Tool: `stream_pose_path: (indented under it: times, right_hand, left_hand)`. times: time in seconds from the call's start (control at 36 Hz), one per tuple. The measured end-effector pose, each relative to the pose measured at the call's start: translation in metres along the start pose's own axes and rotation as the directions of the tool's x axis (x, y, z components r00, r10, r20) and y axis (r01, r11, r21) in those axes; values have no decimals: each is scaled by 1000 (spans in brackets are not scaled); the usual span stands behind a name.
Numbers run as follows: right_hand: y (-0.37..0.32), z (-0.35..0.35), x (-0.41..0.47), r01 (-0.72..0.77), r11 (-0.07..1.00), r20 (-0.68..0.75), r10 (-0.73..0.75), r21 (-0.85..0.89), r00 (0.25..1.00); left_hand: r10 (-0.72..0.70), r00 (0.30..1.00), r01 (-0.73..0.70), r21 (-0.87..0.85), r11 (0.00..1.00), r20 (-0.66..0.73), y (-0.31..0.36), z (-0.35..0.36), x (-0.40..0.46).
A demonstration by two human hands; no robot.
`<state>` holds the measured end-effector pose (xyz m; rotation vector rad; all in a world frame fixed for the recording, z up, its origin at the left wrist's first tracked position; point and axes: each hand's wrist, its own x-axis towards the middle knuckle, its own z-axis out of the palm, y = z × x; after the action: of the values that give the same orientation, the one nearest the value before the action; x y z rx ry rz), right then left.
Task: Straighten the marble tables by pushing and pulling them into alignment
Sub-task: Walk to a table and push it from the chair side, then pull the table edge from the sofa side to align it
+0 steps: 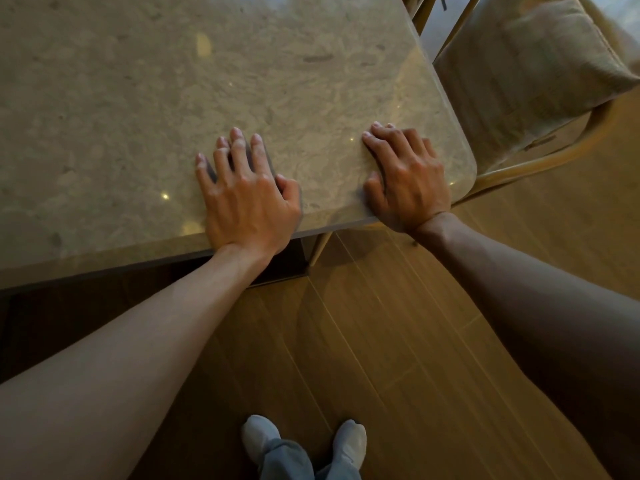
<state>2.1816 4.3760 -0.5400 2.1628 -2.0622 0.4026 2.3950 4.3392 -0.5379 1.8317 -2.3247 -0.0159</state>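
Observation:
A beige marble table [145, 98] fills the upper left of the head view, its rounded corner near the right. My left hand [244, 190] lies flat on the top by the near edge, fingers spread and pressing down. My right hand [407, 176] rests on the top close to the rounded corner, fingers straight and together, thumb along the near edge. Both palms sit over the table's front edge. Only this one table shows.
A wooden chair [554, 161] with a tan cushion [526, 67] stands right beside the table's right edge. Wooden plank floor [398, 341] lies below, with my two feet in grey socks [304, 441] at the bottom. A thin table leg [320, 245] shows under the corner.

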Motion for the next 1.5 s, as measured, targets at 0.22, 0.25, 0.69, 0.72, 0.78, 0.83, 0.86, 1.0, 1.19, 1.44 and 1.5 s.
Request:
stream_pose_path:
  times: [0.22,0.25,0.69,0.72,0.78,0.83,0.86,1.0,1.19,1.44,1.5]
  right_hand:
    - [-6,-5,0,-78,996,87,75,32,993]
    - [-11,-10,3,-110,993,137,105,33,985]
    - [-274,-171,132,30,971,608,-174,239,774]
    - [-298,-180,141,53,959,583,-213,279,784]
    - [-342,-198,156,105,941,523,-268,321,809]
    - [-381,-211,171,187,927,470,-331,326,818]
    - [-398,-217,178,224,919,449,-358,325,819]
    - [-468,-222,213,304,871,358,-446,386,820]
    - [-521,-169,268,251,869,297,-397,427,868]
    - [-575,-78,345,62,875,260,-210,481,943]
    - [-582,-68,355,37,871,246,-179,490,953]
  left_hand:
    - [8,998,-5,-46,999,69,-5,-6,-1]
    - [11,994,-5,-57,998,109,-7,-12,0]
    - [-9,850,270,-422,866,526,-222,-297,-5]
    - [-51,868,308,-454,836,494,-238,-313,-8]
    - [-125,899,358,-537,764,420,-271,-335,-13]
    - [-199,913,391,-619,681,357,-303,-353,-17]
    - [-229,918,393,-659,641,325,-318,-361,-19]
    - [-340,917,364,-789,496,209,-388,-378,-22]
    - [-383,905,355,-825,440,186,-475,-371,-3]
    - [-400,867,452,-809,377,298,-602,-354,64]
    - [-412,862,453,-815,361,296,-625,-352,87]
